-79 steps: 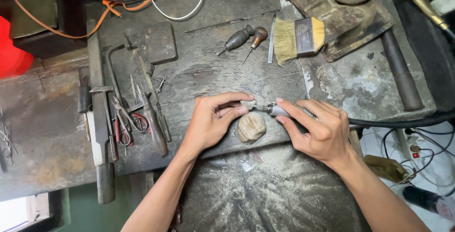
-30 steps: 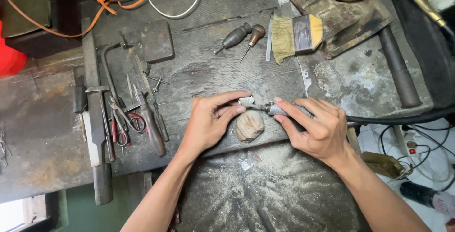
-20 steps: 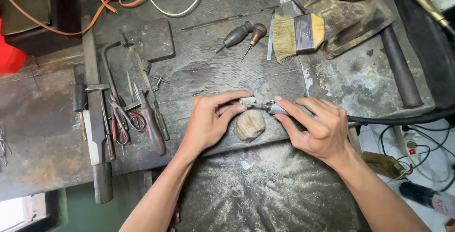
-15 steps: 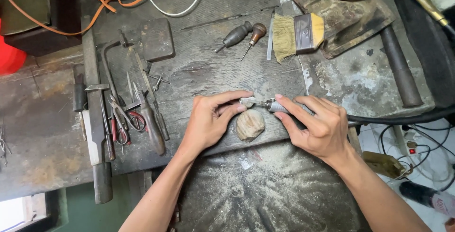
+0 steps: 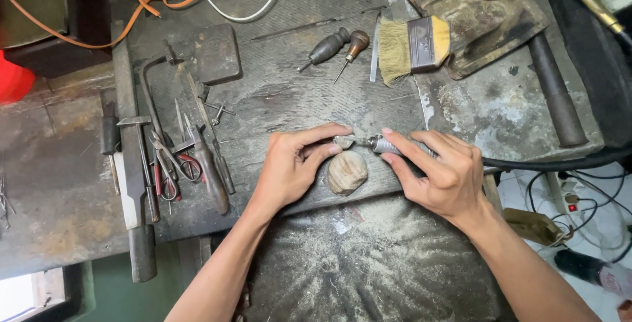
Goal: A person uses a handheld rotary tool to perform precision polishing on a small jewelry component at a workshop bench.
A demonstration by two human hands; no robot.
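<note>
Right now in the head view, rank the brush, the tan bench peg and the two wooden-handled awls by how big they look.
1. Brush, clearly largest.
2. Bench peg.
3. The dark awl and the brown awl look about alike, so they are not ranked apart.

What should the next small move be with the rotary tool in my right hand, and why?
Probably keep the rotary handpiece steady and ease its tip along the small piece pinched in the left hand. The right hand holds the tool pen-style, its tip meeting the piece just above the rounded bench peg, so both hands already look braced for fine work.
</note>
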